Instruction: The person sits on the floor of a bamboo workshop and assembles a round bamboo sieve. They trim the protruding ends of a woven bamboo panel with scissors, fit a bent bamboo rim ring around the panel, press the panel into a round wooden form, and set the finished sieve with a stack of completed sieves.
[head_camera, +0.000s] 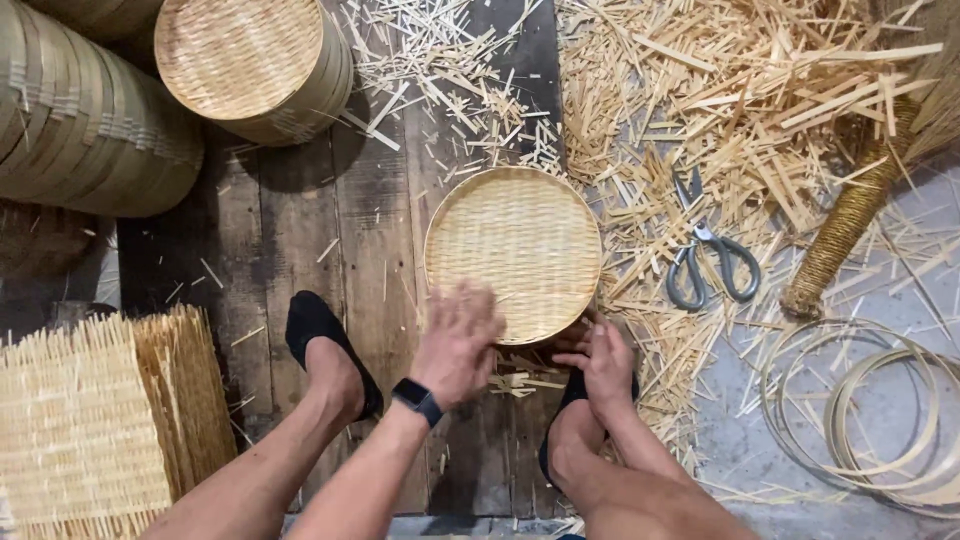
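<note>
Tray (513, 252): round, woven, flat on planks. Left hand (458, 343) blurred at its near rim, fingers loosely apart. Right hand (604, 362) pinching rim's near-right edge. Scissors (712, 262) right of tray. Risk: splinters from rim strips; loose weave slipping.

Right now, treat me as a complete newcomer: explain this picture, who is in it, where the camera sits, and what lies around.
One camera sits on a person's head, looking down at their own bare arms and feet. They crouch on a dark plank floor. The left hand, with a wrist band, rests on the near edge of a round woven tray; the right hand grips the tray's rim from below. Scissors lie among bamboo offcuts. Stacked trays, woven mats and thin hoops surround them.
</note>
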